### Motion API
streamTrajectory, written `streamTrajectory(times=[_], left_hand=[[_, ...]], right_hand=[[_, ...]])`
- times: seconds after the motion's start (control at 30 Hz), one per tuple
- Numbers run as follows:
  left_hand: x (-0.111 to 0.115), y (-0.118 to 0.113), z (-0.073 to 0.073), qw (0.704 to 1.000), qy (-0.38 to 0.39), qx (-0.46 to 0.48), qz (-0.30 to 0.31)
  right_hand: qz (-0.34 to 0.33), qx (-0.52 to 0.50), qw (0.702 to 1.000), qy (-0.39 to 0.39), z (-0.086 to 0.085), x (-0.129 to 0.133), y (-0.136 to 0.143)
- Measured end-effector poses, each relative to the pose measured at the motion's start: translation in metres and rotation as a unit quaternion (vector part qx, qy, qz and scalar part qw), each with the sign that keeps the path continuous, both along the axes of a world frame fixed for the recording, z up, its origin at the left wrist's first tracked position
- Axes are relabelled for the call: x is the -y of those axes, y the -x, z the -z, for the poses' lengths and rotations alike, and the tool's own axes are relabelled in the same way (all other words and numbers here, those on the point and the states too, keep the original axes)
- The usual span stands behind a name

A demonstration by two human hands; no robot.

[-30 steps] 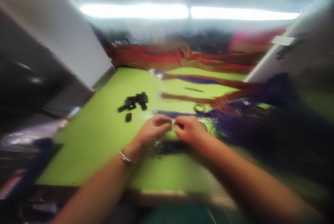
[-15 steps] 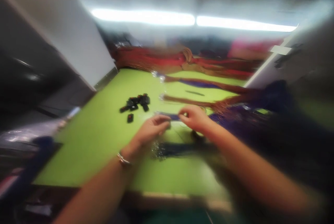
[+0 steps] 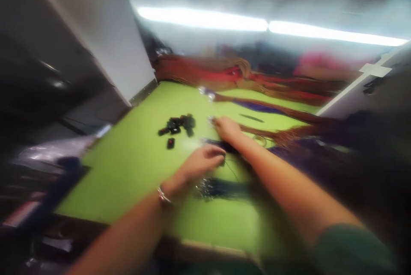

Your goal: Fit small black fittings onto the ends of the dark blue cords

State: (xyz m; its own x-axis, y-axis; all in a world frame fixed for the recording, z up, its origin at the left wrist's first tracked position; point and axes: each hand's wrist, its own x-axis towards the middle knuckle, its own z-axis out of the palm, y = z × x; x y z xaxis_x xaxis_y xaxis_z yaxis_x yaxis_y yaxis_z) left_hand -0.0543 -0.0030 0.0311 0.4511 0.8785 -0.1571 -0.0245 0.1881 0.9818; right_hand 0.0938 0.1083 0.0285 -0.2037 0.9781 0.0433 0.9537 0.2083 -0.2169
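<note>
My left hand [image 3: 203,161] is closed in a pinch over the middle of the green table. Between its fingertips is a small black connector housing [image 3: 222,161], with a thin dark wire [image 3: 231,170] trailing from it. My right hand [image 3: 228,130] has its fingers together at the shiny tip of a bundle of brown wires [image 3: 252,128]; the exact grip is blurred. Under the right wrist lies a dark blue wire bundle [image 3: 221,143], partly hidden. Nearer to me, below the left hand, rests another dark wire bundle [image 3: 226,188] with shiny metal ends.
Several loose black connectors [image 3: 180,124] lie left of my hands, one [image 3: 170,143] apart. Further back are a brown and blue wire bundle [image 3: 257,106] and a long red-brown heap [image 3: 205,72]. A white panel [image 3: 125,48] borders the table at left, with a lamp [image 3: 205,18] above.
My right hand has left the spot beside my left hand and moved away from me to the brown wires' tip. The left hand keeps its pinch; the whole view has shifted slightly.
</note>
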Motion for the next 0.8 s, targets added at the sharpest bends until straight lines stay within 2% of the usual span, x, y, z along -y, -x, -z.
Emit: streamTrajectory(times=[0.13,0.23,0.33,0.43,0.53,0.63,0.8], left_hand=[[0.001,-0.001,-0.002,1.0,0.009,0.005,-0.008],[0.001,0.0,0.0,0.999,0.017,0.025,-0.017],[0.001,0.001,0.003,0.997,0.032,0.055,-0.032],[0.0,0.002,0.003,0.994,0.056,0.08,-0.04],[0.001,0.0,0.001,0.991,0.075,0.103,-0.04],[0.002,-0.003,-0.004,0.987,0.093,0.127,-0.039],[0.004,-0.009,-0.008,0.982,0.124,0.131,-0.049]], right_hand=[[0.027,-0.025,0.999,0.004,-0.008,-0.008,-0.011],[0.04,-0.051,0.997,-0.045,-0.025,-0.008,-0.022],[0.032,-0.111,0.988,-0.1,-0.042,0.008,-0.035],[0.0,-0.183,0.975,-0.124,-0.053,0.041,-0.048],[-0.02,-0.23,0.965,-0.127,-0.054,0.08,-0.054],[-0.036,-0.236,0.967,-0.088,-0.047,0.109,-0.049],[-0.039,-0.22,0.974,-0.027,-0.035,0.124,-0.038]])
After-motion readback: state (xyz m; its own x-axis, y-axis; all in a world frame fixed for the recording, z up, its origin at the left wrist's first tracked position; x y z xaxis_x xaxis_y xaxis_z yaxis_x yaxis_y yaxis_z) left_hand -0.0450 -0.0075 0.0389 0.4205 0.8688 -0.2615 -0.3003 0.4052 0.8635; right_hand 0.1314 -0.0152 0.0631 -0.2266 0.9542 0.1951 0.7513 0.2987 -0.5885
